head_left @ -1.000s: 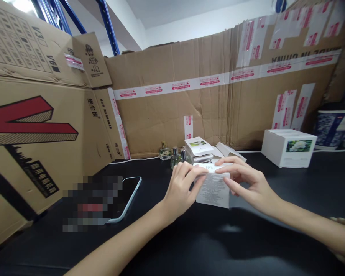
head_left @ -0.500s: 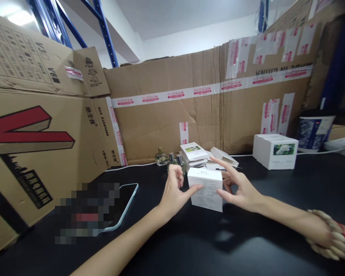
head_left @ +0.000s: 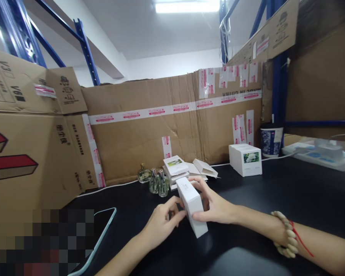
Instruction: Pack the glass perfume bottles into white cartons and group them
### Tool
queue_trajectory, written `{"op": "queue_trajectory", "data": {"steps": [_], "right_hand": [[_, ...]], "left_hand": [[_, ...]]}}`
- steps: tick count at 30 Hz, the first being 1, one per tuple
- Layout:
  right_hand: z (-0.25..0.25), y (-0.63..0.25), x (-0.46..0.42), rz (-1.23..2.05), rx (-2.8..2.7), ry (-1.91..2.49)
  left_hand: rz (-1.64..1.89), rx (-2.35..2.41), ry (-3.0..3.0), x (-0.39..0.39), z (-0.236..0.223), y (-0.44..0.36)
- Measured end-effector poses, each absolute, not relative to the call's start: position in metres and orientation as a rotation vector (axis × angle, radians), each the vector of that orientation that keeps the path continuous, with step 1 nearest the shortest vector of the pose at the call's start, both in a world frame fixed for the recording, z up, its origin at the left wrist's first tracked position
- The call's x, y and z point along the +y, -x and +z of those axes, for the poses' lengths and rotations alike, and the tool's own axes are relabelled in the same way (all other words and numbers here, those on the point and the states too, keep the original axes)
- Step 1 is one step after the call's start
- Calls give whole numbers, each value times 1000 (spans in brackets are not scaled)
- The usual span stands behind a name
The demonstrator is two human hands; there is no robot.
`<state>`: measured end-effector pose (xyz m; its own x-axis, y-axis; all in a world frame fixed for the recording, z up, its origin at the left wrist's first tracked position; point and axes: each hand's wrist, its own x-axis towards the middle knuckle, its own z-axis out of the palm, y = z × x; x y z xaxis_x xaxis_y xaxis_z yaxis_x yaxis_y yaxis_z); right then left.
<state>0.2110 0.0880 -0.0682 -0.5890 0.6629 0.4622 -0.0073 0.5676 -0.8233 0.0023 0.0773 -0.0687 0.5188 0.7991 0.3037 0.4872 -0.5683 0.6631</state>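
Box (head_left: 193, 204), its visible top seemingly closed already, is clamped in the right hand (head_left: 218, 209) near the middle of the surface (head_left: 264, 195), the left hand (head_left: 161, 220) beside it with grip unclear, while three bottles (head_left: 163, 184) toward the back edge stand unboxed.

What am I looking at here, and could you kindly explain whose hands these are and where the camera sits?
There is no robot: these are one person's bare hands, seen from a camera worn on that person's head, looking forward and down. The right hand grips a white box, and the left hand's fingers are at its other side. On the black tabletop are three glass bottles, a stack of white cartons, white packaging with a flower picture, and a partly pixelated phone. Cardboard stands behind.
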Motion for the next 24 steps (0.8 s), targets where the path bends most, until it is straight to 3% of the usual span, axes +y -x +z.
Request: {"op": "queue_trajectory", "data": {"steps": [4, 9, 13, 18, 24], "right_hand": [[-64, -212, 88, 944, -1972, 494], [-51, -224, 89, 454, -2177, 427], [-41, -231, 89, 215, -2237, 374], [-44, -226, 86, 124, -2172, 273], [-53, -216, 80, 304, -2239, 149]], "left_hand": [[709, 1047, -2418, 66, -65, -7], [633, 942, -2924, 65, -60, -4], [518, 1087, -2932, 71, -62, -1], [472, 1177, -2780, 78, -64, 2], [411, 1411, -2651, 94, -61, 14]]}}
